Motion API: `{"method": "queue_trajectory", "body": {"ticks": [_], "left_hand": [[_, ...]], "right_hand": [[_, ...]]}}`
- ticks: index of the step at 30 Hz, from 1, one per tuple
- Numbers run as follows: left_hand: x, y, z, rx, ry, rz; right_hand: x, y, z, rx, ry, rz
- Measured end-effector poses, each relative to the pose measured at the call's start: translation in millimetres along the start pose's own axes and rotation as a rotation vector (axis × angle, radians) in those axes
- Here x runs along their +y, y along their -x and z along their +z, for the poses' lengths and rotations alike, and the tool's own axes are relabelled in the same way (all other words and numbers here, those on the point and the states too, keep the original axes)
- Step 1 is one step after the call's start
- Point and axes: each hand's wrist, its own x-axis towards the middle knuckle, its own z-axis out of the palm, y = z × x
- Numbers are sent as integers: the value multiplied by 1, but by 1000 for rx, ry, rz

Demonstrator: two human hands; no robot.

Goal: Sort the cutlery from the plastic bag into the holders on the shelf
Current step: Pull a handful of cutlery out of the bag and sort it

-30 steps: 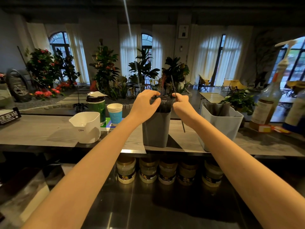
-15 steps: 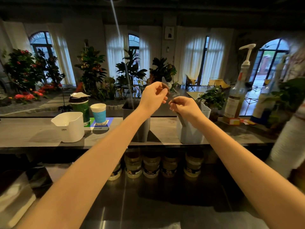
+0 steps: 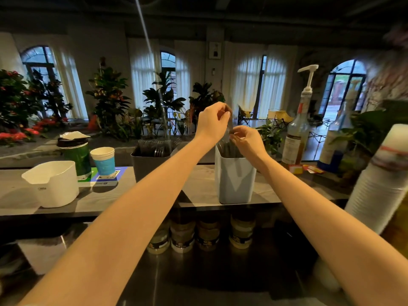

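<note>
Left hand (image 3: 212, 123), right hand (image 3: 247, 142) both pinch thin cutlery piece (image 3: 229, 127) over pale holder (image 3: 235, 180); likely light, slippery, so hold by handle end.

I'm standing at a café's serving counter. On the shelf (image 3: 198, 191) are a pump-topped syrup bottle (image 3: 297, 138), a blue paper cup (image 3: 103, 161), a QR-code card (image 3: 108, 176) and two cutlery holders, the dark holder (image 3: 150, 166) full of forks and the pale holder (image 3: 235, 182) beside it. A tall stack of white disposable cups (image 3: 379, 184) rises at the right. Labelled jars (image 3: 207, 236) line up under the shelf, behind a steel bench (image 3: 198, 279). Beyond are folding chairs (image 3: 279, 118), potted plants (image 3: 109, 96) and arched, curtained windows (image 3: 344, 85).
</note>
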Motion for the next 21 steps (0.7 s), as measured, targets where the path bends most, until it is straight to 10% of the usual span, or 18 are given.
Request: {"method": "queue_trajectory", "body": {"ticks": [8,21], "left_hand": [[-43,26,28,-228,-260,-105],[-49,38,33,-236,-251,-244]], "right_hand": [[17,-2,5,68,-126,-15],[21,5,-2,-270,536,-146]]}}
